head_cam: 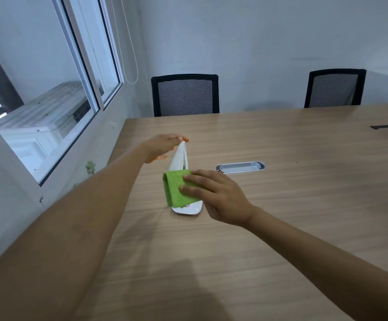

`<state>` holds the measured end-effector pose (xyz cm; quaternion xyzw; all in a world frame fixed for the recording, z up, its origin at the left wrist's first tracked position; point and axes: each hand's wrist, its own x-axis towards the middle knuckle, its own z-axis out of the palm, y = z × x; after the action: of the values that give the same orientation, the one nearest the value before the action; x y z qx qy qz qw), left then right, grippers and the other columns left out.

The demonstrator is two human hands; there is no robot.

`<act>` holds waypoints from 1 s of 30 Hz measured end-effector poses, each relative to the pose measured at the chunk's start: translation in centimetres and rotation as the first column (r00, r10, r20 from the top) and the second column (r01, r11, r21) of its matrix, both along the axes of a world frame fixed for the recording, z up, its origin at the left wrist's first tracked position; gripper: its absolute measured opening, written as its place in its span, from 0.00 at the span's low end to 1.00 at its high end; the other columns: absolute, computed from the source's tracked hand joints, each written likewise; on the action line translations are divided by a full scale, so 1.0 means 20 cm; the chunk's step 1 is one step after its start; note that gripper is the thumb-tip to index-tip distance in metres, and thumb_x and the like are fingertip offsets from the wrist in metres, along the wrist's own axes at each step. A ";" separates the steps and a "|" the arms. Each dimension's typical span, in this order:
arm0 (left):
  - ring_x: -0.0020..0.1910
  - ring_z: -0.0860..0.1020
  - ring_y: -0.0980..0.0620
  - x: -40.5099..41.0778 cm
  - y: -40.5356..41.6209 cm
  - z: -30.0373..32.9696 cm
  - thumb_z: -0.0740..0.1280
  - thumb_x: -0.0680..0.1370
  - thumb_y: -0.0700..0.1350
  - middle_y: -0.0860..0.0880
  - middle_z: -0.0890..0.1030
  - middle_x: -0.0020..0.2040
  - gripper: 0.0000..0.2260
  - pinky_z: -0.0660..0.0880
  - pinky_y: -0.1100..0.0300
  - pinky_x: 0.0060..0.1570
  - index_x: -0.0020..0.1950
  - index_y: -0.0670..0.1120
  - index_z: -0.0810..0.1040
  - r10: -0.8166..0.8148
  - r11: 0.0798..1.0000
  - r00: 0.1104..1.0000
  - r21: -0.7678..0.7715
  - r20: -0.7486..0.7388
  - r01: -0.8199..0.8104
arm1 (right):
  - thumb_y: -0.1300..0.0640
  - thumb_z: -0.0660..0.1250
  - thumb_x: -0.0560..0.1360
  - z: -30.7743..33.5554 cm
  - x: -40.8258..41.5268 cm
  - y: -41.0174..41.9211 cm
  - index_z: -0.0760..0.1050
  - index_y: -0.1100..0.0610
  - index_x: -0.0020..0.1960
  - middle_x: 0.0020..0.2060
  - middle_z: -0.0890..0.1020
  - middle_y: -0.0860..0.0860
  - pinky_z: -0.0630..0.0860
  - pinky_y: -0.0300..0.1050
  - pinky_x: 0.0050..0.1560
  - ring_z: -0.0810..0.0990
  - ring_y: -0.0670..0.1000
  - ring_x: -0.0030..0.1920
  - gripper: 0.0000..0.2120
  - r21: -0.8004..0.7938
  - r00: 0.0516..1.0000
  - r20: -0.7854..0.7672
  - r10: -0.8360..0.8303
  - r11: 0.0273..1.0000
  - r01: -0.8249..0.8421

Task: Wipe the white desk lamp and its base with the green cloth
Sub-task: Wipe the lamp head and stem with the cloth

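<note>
- The white desk lamp stands on the wooden counter near its left edge, its slim head folded upright above an oval base.
- A folded green cloth lies against the lower part of the lamp and covers most of the base; only the near rim of the base shows below it.
- The right hand presses flat on the cloth, fingers spread and extended, palm down, not curled around anything.
- The left hand pinches the top tip of the lamp head between thumb and fingertips, the other fingers loosely bent.
- Just beyond the lamp, toward the counter's middle, a silver oval cable port is set into the surface.
- Two black mesh-backed chairs stand along the far edge of the counter.
- A window with a white frame runs along the wall past the left edge.
</note>
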<state>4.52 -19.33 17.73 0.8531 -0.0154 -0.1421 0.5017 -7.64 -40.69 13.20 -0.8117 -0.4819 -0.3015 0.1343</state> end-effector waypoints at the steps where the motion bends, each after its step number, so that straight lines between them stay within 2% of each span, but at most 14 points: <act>1: 0.71 0.67 0.49 0.00 0.00 0.00 0.58 0.80 0.54 0.53 0.70 0.71 0.10 0.66 0.50 0.66 0.55 0.59 0.78 0.005 1.000 1.000 0.023 0.019 -0.005 | 0.62 0.48 0.78 0.00 0.00 -0.02 0.81 0.57 0.58 0.58 0.83 0.55 0.77 0.50 0.56 0.80 0.58 0.60 0.23 0.005 0.999 0.038 -0.004 1.000 0.004; 3: 0.70 0.68 0.48 0.00 0.00 -0.01 0.57 0.80 0.54 0.51 0.72 0.69 0.12 0.68 0.52 0.60 0.57 0.57 0.77 0.025 0.996 0.997 0.082 0.070 -0.030 | 0.62 0.48 0.79 0.01 0.02 -0.05 0.80 0.58 0.58 0.59 0.82 0.55 0.77 0.50 0.57 0.80 0.58 0.60 0.22 0.052 0.995 0.078 -0.060 0.997 0.056; 5: 0.68 0.70 0.45 -0.01 0.00 -0.01 0.56 0.81 0.54 0.48 0.73 0.67 0.13 0.69 0.52 0.56 0.60 0.54 0.76 0.050 0.991 0.993 0.117 0.105 -0.063 | 0.66 0.51 0.76 0.03 0.07 -0.06 0.80 0.59 0.59 0.59 0.82 0.56 0.76 0.52 0.57 0.79 0.59 0.60 0.21 0.136 0.989 0.043 -0.144 0.981 0.137; 9: 0.68 0.70 0.45 0.00 0.02 -0.01 0.58 0.80 0.53 0.47 0.72 0.68 0.13 0.70 0.50 0.62 0.62 0.54 0.74 0.104 0.992 0.991 0.067 0.087 -0.110 | 0.72 0.56 0.70 0.13 0.19 -0.02 0.79 0.62 0.60 0.59 0.81 0.60 0.76 0.55 0.58 0.79 0.61 0.58 0.22 0.246 0.972 -0.136 -0.192 0.944 0.221; 12: 0.69 0.70 0.45 0.01 0.00 -0.02 0.58 0.80 0.48 0.47 0.72 0.70 0.14 0.69 0.48 0.65 0.66 0.52 0.73 0.081 0.996 0.995 0.036 0.059 -0.084 | 0.76 0.58 0.68 0.18 0.26 0.03 0.78 0.61 0.61 0.60 0.80 0.61 0.76 0.54 0.60 0.79 0.61 0.59 0.25 0.212 0.946 -0.272 -0.177 0.948 0.238; 15: 0.69 0.70 0.48 0.02 -0.01 -0.02 0.59 0.80 0.50 0.50 0.72 0.69 0.13 0.68 0.48 0.66 0.62 0.55 0.76 0.105 0.994 0.994 0.000 0.037 -0.105 | 0.77 0.58 0.68 0.18 0.26 0.04 0.78 0.61 0.61 0.61 0.79 0.59 0.75 0.55 0.62 0.77 0.60 0.62 0.26 0.141 0.923 -0.350 -0.161 0.965 0.221; 17: 0.69 0.70 0.48 0.03 -0.01 -0.03 0.60 0.80 0.51 0.51 0.71 0.70 0.12 0.68 0.47 0.69 0.61 0.56 0.77 0.103 0.995 0.994 -0.020 0.030 -0.102 | 0.78 0.57 0.67 0.16 0.21 0.02 0.79 0.64 0.59 0.59 0.81 0.61 0.76 0.55 0.61 0.79 0.60 0.60 0.25 0.121 0.940 -0.318 -0.124 0.978 0.170; 19: 0.69 0.70 0.48 0.03 -0.01 -0.03 0.60 0.80 0.53 0.52 0.71 0.70 0.11 0.68 0.47 0.69 0.60 0.57 0.77 0.108 0.994 0.994 -0.026 0.020 -0.108 | 0.75 0.56 0.67 0.12 0.11 -0.01 0.81 0.65 0.55 0.55 0.83 0.61 0.77 0.53 0.59 0.80 0.61 0.58 0.23 0.148 0.974 -0.222 -0.036 0.986 0.071; 23: 0.69 0.69 0.49 0.04 0.00 -0.03 0.60 0.79 0.54 0.55 0.69 0.71 0.12 0.68 0.49 0.67 0.60 0.57 0.77 0.110 0.993 0.994 -0.047 0.002 -0.110 | 0.67 0.54 0.72 0.08 -0.04 -0.02 0.81 0.60 0.55 0.57 0.83 0.57 0.76 0.50 0.58 0.80 0.58 0.60 0.20 0.095 0.993 -0.081 0.088 0.992 -0.080; 25: 0.69 0.69 0.48 0.04 0.00 -0.03 0.60 0.80 0.52 0.53 0.70 0.71 0.13 0.67 0.48 0.69 0.62 0.55 0.76 0.096 0.993 0.995 -0.071 0.004 -0.095 | 0.69 0.54 0.70 0.12 0.03 0.01 0.81 0.62 0.55 0.56 0.83 0.58 0.77 0.51 0.57 0.80 0.59 0.59 0.21 0.158 0.994 -0.105 0.032 0.987 -0.015; 27: 0.68 0.70 0.47 0.06 -0.01 -0.04 0.61 0.80 0.48 0.49 0.72 0.69 0.11 0.66 0.46 0.71 0.61 0.52 0.77 0.076 0.992 0.997 -0.102 0.006 -0.075 | 0.74 0.56 0.68 0.17 0.14 0.03 0.80 0.65 0.56 0.56 0.82 0.61 0.78 0.54 0.57 0.80 0.61 0.57 0.22 0.257 0.978 -0.197 -0.068 0.959 0.119; 30: 0.69 0.70 0.47 0.06 -0.03 -0.03 0.62 0.79 0.49 0.49 0.73 0.70 0.14 0.67 0.43 0.70 0.64 0.51 0.76 0.103 0.992 0.995 -0.077 -0.002 -0.103 | 0.78 0.58 0.67 0.20 0.26 0.03 0.79 0.64 0.59 0.59 0.81 0.61 0.76 0.56 0.59 0.78 0.61 0.60 0.25 0.232 0.927 -0.336 -0.169 0.939 0.255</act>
<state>5.78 -19.89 17.13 0.8330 0.0228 -0.1147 0.5408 -2.53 -40.05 17.11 -0.8705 -0.3173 -0.2458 0.2849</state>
